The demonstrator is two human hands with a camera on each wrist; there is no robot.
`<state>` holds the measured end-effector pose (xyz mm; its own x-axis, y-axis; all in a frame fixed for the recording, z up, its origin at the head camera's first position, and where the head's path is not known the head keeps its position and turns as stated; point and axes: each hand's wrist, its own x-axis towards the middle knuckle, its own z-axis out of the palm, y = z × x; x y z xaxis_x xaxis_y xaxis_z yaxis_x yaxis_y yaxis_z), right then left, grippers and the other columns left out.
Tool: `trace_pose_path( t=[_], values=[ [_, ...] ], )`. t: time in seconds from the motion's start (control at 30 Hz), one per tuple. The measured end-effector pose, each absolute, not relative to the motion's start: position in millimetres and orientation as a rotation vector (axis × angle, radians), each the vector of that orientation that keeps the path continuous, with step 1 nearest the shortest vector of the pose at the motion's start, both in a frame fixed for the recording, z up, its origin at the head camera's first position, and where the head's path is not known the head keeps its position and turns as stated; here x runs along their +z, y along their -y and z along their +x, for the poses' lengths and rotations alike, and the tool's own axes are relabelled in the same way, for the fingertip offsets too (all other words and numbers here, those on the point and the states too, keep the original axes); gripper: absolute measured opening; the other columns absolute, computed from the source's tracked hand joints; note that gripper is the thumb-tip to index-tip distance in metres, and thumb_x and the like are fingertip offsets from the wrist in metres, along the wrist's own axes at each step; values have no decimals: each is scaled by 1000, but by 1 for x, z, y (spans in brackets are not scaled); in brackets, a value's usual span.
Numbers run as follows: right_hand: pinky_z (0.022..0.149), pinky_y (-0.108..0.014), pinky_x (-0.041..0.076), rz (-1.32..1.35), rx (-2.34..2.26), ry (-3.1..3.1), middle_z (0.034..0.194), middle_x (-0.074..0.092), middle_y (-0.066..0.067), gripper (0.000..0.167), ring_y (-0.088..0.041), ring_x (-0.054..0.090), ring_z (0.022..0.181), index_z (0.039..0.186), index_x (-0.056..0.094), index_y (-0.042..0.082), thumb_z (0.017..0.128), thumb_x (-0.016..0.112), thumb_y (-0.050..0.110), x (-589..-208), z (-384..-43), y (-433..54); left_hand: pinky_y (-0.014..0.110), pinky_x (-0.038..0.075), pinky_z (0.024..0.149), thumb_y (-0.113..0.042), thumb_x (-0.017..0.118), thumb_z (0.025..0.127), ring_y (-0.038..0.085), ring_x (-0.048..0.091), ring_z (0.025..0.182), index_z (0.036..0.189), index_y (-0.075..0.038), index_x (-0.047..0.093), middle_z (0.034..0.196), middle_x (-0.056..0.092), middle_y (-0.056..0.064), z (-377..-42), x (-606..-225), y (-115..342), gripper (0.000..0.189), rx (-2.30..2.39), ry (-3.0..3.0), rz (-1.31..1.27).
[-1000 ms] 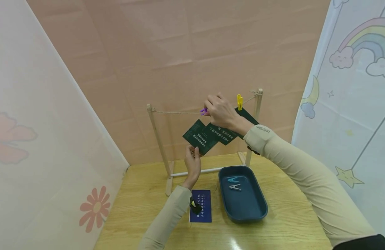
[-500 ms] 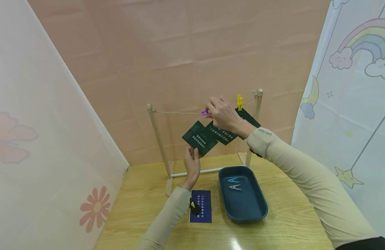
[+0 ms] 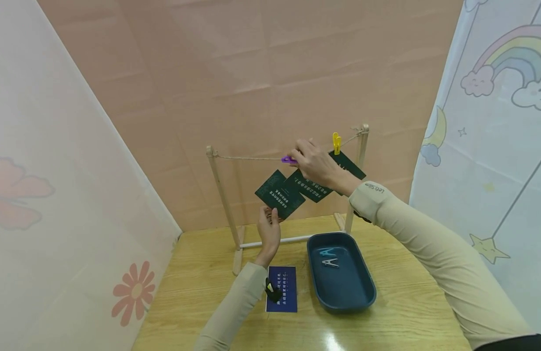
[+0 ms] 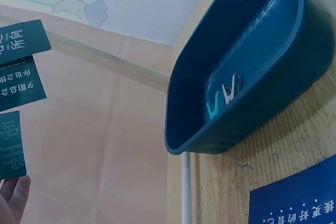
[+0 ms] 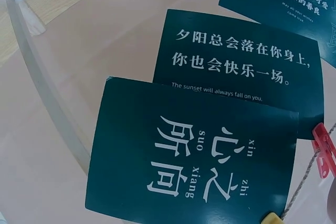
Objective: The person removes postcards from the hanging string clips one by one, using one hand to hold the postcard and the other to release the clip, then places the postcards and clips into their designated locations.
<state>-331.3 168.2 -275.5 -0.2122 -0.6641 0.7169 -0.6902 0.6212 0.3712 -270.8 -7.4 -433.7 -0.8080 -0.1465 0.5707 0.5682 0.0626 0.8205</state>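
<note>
My left hand (image 3: 269, 233) pinches the lower corner of a dark green card (image 3: 279, 195) with white writing. My right hand (image 3: 314, 161) holds a purple clothespin (image 3: 288, 159) at the rope (image 3: 248, 158), just above that card. A second green card (image 3: 312, 186) hangs beside it, its red clothespin (image 5: 324, 150) visible in the right wrist view. Farther right, a yellow clothespin (image 3: 337, 144) holds a third green card (image 3: 347, 163), partly behind my right arm. In the left wrist view, my left fingertips (image 4: 20, 195) meet the card's edge.
The rope spans two wooden posts (image 3: 222, 195). In front, a dark blue tray (image 3: 340, 290) contains a light blue clothespin (image 3: 327, 252) and a pale grey one (image 3: 330, 263). A blue card (image 3: 288, 292) lies on the wooden table (image 3: 183, 292), partly under my left wrist.
The purple clothespin has turned to lie more level along the rope. My right hand has shifted slightly down and right; my left hand and its card have dropped slightly left.
</note>
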Motion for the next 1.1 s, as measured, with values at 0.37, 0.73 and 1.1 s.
trace_pose_path(
  t=[0.37, 0.73, 1.1],
  values=[
    [69, -38, 44, 1104, 57, 1892, 92, 55, -15, 19, -28, 48, 75, 105, 65, -7, 91, 71, 5, -280, -332, -169, 52, 59, 74, -4, 48, 104, 42, 66, 83, 110, 10, 50, 97, 59, 28, -297, -460, 12, 16, -1804, 1845, -409],
    [68, -38, 50, 1118, -6, 1878, 102, 58, -17, 25, -28, 54, 78, 115, 67, -5, 92, 69, 6, -285, -330, -172, 34, 61, 71, -3, 50, 103, 33, 68, 83, 110, 5, 52, 97, 62, 19, -297, -463, 16, 10, -1781, 1859, -400],
    [57, -31, 45, 1171, 74, 1850, 94, 56, -13, 25, -23, 49, 70, 103, 69, -3, 103, 55, 17, -297, -334, -172, 48, 60, 70, -2, 51, 102, 41, 67, 80, 109, 11, 53, 95, 62, 27, -296, -465, 19, 14, -1774, 1843, -404]
  ],
)
